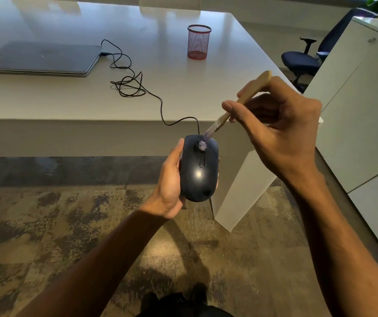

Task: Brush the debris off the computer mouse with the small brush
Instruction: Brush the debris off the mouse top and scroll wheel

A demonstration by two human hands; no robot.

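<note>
While cradled clear of the white desk (183, 72) in the closed left hand (168, 184), dark oval corded computer mouse (199, 170) faces up; right hand (281, 131) pinches small wooden-handled brush (236, 106), bristles at wheel debris.

A person's left hand (169, 179) holds a computer mouse (199, 170) out in front of the table's (69, 104) near edge, above the floor (46, 225). The right hand (279, 131), to its right, holds a small brush (240, 101) whose bristle end meets the mouse's far end. The mouse cable (133, 83) runs over the near edge to a laptop (39, 58) at the table's left side. A pen cup (198, 41) stands toward the far right corner. Beyond that corner sits an office chair (304, 58), behind a cabinet (366, 110) on the right.
</note>
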